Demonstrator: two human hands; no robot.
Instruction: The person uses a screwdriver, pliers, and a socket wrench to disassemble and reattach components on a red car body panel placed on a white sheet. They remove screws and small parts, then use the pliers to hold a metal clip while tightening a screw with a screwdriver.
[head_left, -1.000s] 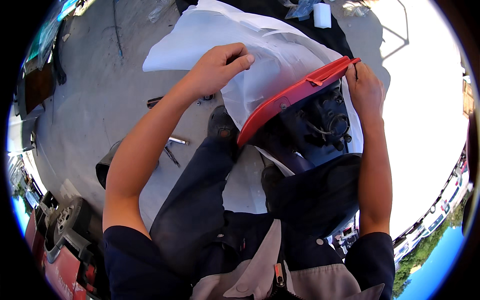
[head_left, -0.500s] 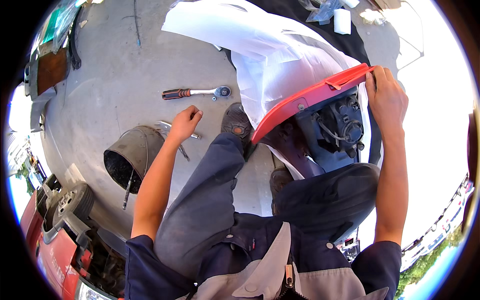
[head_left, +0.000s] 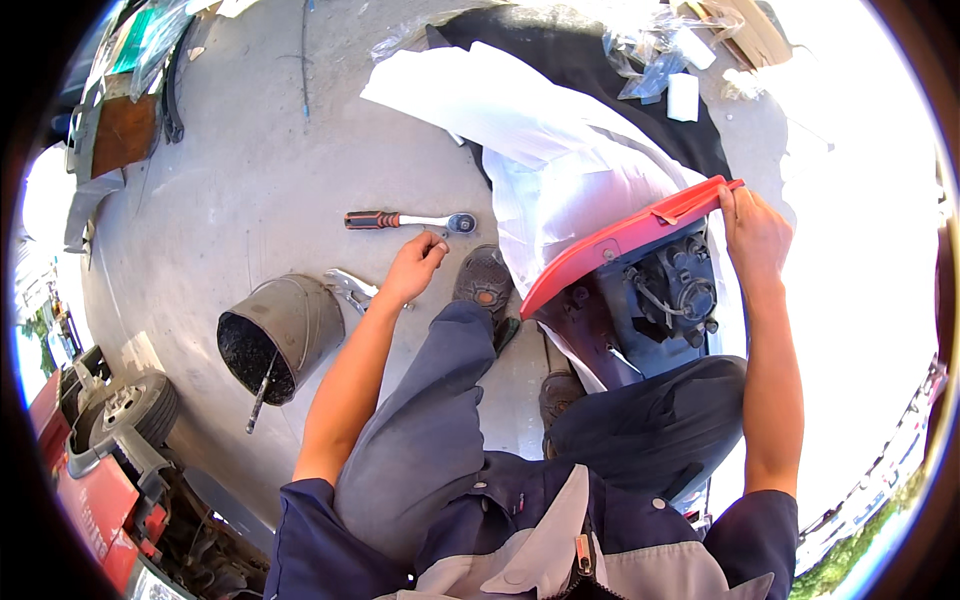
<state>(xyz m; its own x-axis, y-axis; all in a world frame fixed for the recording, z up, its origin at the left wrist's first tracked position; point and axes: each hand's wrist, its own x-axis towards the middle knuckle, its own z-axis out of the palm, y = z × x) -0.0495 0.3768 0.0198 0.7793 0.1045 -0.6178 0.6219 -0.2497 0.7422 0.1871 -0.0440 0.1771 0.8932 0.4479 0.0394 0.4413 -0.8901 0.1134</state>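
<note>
My right hand (head_left: 757, 240) grips the upper right end of a long red trim panel (head_left: 610, 244), which slants down to the left. A black lamp-like housing (head_left: 688, 290) with a round back and a cable sits just below the panel. My left hand (head_left: 415, 270) hovers over the floor with its fingers curled together; whatever it may hold is hidden. Just beyond its fingertips lies a ratchet wrench (head_left: 410, 221) with an orange and black handle, a small metal piece (head_left: 446, 236) beside its head. Silvery pliers-like tools (head_left: 352, 288) lie left of that hand.
White sheeting (head_left: 540, 140) over dark cloth (head_left: 560, 35) spreads behind the panel. A grey bucket (head_left: 290, 325) lies tipped at left with a rod in its mouth. Clear plastic and white rolls (head_left: 683, 97) lie far right. Red vehicle parts (head_left: 95, 500) stand at lower left.
My left hand has moved forward and right toward the ratchet's head and the small metal piece. The right hand keeps its hold on the red panel. The whole view has shifted slightly.
</note>
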